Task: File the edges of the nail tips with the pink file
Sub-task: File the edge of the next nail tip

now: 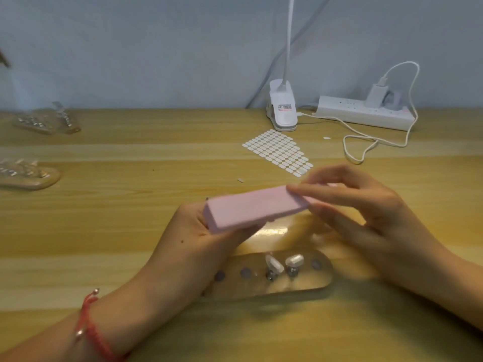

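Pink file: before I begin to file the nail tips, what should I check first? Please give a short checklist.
1. Grip on the pink file: ok; the left hand holds one end, the right hand pinches the other.
2. Mounting of the nail tips: ok; two sit on pegs of the stand.
3. File touching a tip: not ok; it is held above them, apart.
4. Free hand to steady the stand: not ok; both hold the file.
5. Edge condition of the tips: cannot tell; blurred.
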`<action>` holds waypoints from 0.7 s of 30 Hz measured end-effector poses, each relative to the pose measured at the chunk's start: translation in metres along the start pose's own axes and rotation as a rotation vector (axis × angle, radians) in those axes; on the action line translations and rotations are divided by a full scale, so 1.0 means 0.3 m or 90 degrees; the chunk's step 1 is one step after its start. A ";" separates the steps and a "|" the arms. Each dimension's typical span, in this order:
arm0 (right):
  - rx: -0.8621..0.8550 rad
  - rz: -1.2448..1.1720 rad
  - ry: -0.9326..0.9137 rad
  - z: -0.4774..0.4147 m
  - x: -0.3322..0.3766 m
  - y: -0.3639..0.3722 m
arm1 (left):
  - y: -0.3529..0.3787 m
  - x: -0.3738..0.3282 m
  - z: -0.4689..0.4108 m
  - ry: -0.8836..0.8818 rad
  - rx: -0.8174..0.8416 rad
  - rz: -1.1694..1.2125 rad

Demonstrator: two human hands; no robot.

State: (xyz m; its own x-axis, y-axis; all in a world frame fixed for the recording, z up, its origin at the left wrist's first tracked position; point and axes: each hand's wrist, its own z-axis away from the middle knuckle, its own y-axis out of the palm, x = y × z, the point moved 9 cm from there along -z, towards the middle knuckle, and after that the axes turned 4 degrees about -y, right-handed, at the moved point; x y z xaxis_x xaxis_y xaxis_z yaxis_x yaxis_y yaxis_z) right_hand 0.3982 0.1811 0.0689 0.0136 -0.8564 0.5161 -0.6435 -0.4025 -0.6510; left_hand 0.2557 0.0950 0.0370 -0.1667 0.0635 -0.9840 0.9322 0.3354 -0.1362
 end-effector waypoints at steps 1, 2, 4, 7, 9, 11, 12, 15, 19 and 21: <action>0.011 0.001 -0.014 0.001 0.013 0.007 | 0.003 0.001 0.001 -0.002 0.008 -0.001; 0.029 0.006 -0.040 0.005 0.031 0.023 | 0.009 -0.003 0.001 -0.004 0.021 0.004; 0.042 0.017 -0.063 0.009 0.042 0.038 | 0.010 -0.005 -0.003 -0.007 0.010 -0.002; -0.007 0.016 0.006 0.001 -0.011 -0.005 | 0.001 -0.005 0.004 0.001 -0.023 -0.002; 0.013 0.005 -0.022 0.001 0.014 0.011 | 0.010 -0.009 0.000 0.012 0.008 -0.007; 0.040 0.003 -0.068 0.008 0.045 0.039 | 0.017 -0.014 -0.003 0.022 0.032 -0.021; 0.034 0.006 -0.062 0.007 0.037 0.034 | 0.013 -0.011 -0.003 0.021 0.018 -0.022; -0.003 0.013 0.001 -0.001 -0.011 -0.005 | 0.000 -0.011 0.006 0.010 -0.028 -0.002; 0.047 0.000 -0.070 0.011 0.044 0.044 | 0.014 -0.016 -0.005 0.013 0.027 -0.024; 0.023 0.010 -0.044 0.005 0.015 0.020 | 0.006 -0.012 -0.002 0.015 0.004 -0.019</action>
State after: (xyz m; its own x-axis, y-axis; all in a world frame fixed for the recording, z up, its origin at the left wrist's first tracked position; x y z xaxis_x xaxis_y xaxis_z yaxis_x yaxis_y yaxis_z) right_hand 0.3956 0.1743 0.0664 0.0580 -0.8824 0.4669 -0.6155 -0.3999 -0.6791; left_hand 0.2578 0.0960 0.0402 -0.2025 0.0753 -0.9764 0.9283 0.3322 -0.1669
